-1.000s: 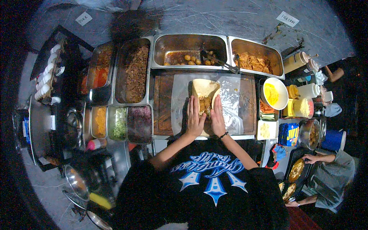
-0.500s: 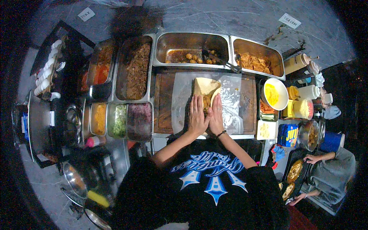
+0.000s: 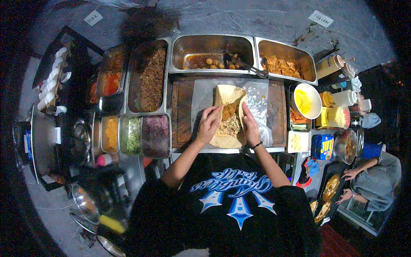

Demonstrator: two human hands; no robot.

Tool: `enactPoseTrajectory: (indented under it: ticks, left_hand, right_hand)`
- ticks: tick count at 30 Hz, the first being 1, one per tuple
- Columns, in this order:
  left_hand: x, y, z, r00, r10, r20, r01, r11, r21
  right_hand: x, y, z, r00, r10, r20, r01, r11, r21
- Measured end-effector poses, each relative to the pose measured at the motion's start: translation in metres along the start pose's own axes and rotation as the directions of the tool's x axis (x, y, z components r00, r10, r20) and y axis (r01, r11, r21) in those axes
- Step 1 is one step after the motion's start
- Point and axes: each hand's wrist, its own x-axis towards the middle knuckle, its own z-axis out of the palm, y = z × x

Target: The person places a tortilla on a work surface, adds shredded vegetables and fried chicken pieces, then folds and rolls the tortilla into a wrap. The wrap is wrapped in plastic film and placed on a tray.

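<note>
A flour tortilla (image 3: 229, 92) lies partly folded on a translucent sheet of paper (image 3: 257, 93) over a brown cutting board (image 3: 181, 98). Its two sides stand up around a filling (image 3: 231, 123) of browned pieces and a pale, chopped mix. My left hand (image 3: 209, 126) holds the left side, fingers bent at its edge. On the opposite side, my right hand (image 3: 251, 127) grips the raised edge with its fingers along it. The filling shows between my hands. The undersides of the tortilla are hidden.
Steel pans of dark meat (image 3: 153, 81), round balls (image 3: 212, 63) and orange-brown pieces (image 3: 283, 66) border the board. Shredded greens (image 3: 133, 136) stand left, a white bowl of yellow shreds (image 3: 304, 101) right. At lower right, another person's hands (image 3: 347, 195) are near flatbreads on a dark griddle.
My hands have moved apart, and the tortilla's sides have opened outward, uncovering the filling. The other person's hands have come closer together over the griddle.
</note>
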Motion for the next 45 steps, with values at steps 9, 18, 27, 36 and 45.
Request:
enactPoseTrajectory:
  ticks: [9, 18, 27, 36, 45]
  left_hand:
    - [0.010, -0.004, 0.023, 0.989, 0.126, -0.073, -0.137, 0.977, -0.167]
    - [0.009, 0.015, 0.037, 0.988, 0.048, -0.144, -0.060, 0.995, -0.085]
    - [0.013, -0.001, 0.039, 0.995, -0.079, -0.065, 0.043, 0.900, -0.433]
    - [0.014, 0.000, 0.017, 0.979, -0.173, -0.106, -0.047, 0.314, -0.948]
    - [0.010, -0.009, 0.042, 0.965, -0.262, -0.025, 0.166, 0.678, -0.716]
  right_hand:
    - [0.003, 0.008, 0.013, 0.990, -0.090, -0.105, 0.078, 0.990, -0.117]
    - [0.004, 0.002, 0.023, 0.988, -0.081, -0.133, 0.056, 0.982, -0.178]
    - [0.010, 0.008, 0.024, 0.991, -0.078, -0.113, 0.061, 0.987, -0.149]
    - [0.004, 0.006, 0.016, 0.988, -0.054, -0.143, 0.082, 0.976, 0.201]
    - [-0.003, 0.004, 0.012, 0.984, 0.036, -0.173, 0.007, 0.969, 0.245]
